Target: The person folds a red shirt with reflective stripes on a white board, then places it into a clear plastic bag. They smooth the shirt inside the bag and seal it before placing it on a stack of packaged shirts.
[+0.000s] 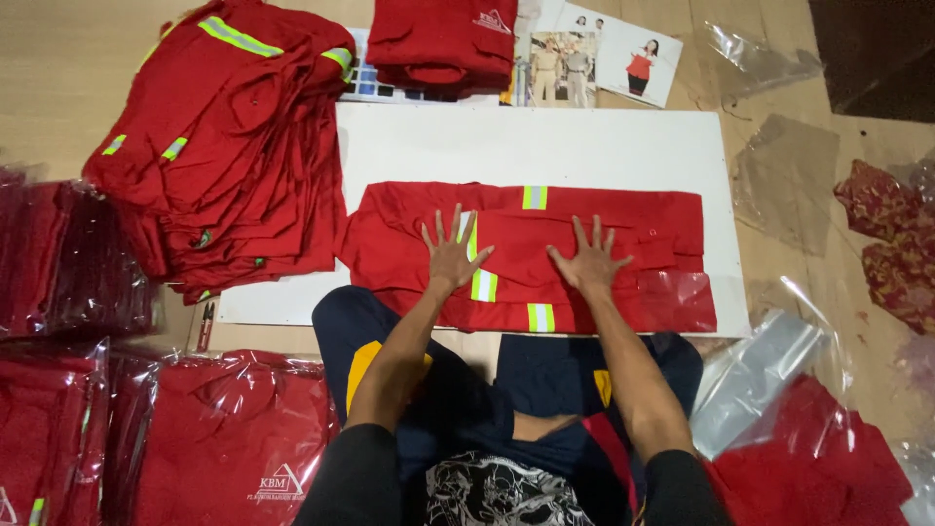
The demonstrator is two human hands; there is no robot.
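A: A person seated on the floor presses both hands flat on a folded red shirt [594, 255] with reflective yellow-and-silver strips. Where does it lie?

B: On a white board [584, 151] just in front of the knees. The shirt runs across the board's near half, its right end tucked under a clear plastic bag [682, 292].

A: And the hands?

B: The left hand [452, 255] rests palm down, fingers spread, over the shirt's upright strip. The right hand [588, 260] lies beside it, also spread and flat near the middle. Neither grips anything; both are open against the cloth.

A: What surrounds the work?

B: A loose pile of red shirts [229, 136] to the left, overlapping the board's edge. A smaller folded stack [443, 44] sits beyond the board, beside printed photo sheets [604, 54]. Bagged shirts [224, 438] lie at lower left, another bagged one [818, 468] at lower right. Empty clear bags [784, 170] are scattered on the wooden floor to the right, with patterned red cloth [891, 239] at the far edge.
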